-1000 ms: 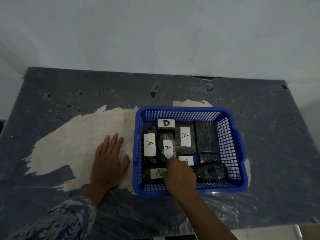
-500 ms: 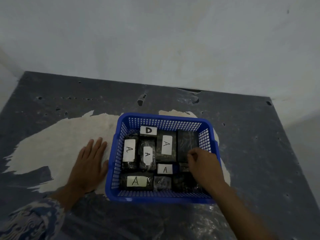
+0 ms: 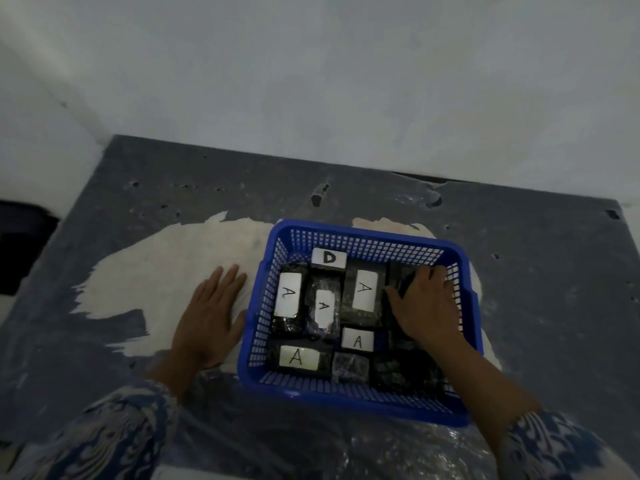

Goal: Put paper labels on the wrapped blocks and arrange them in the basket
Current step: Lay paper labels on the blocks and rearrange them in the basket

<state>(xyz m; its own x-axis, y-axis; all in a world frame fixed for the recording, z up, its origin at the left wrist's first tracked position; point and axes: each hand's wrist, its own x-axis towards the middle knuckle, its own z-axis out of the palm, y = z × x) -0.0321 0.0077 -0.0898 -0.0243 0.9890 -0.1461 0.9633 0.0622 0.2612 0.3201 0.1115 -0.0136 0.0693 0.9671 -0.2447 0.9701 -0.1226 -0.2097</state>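
Observation:
A blue plastic basket (image 3: 360, 401) sits on the table and holds several dark wrapped blocks. Several blocks carry white paper labels: one marked D (image 3: 328, 258) at the back, others marked A (image 3: 364, 289). An unlabelled block (image 3: 401, 279) lies at the back right. My right hand (image 3: 426, 305) is inside the basket on that block, thumb on its left edge and fingers over its far right side. My left hand (image 3: 210, 318) lies flat on the table, fingers spread, just left of the basket.
The table (image 3: 540, 292) is dark grey with a large worn pale patch (image 3: 156, 271) under and left of the basket. Clear plastic film (image 3: 346, 445) covers the front edge. A pale wall stands right behind the table.
My right hand has moved from the basket's front middle to the back right block and spread over it. The left hand has stayed flat. The view has shifted.

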